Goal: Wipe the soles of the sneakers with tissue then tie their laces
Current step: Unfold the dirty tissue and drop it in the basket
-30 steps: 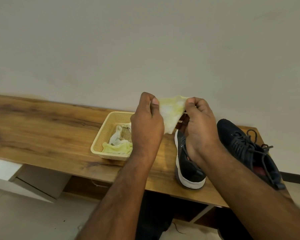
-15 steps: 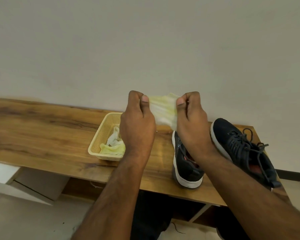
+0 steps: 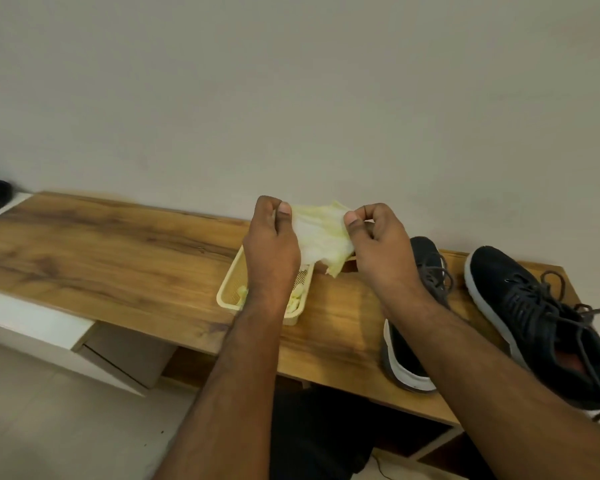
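Wood-grain worktop (image 3: 118, 258) against plain wall (image 3: 291, 81). Both hands' fingers pinch tissue (image 3: 321, 237) above basket (image 3: 227, 289); sneakers (image 3: 520, 306) at 3 o'clock, laces loose.

Both forearms stretched forward, left hand (image 3: 272, 245) and right hand (image 3: 378, 249) raised side by side, fingers curled, thumbs pinching

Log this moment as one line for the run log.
left hand: pinching tissue | right hand: pinching tissue | tissue: above basket | sneakers: on bench, untied
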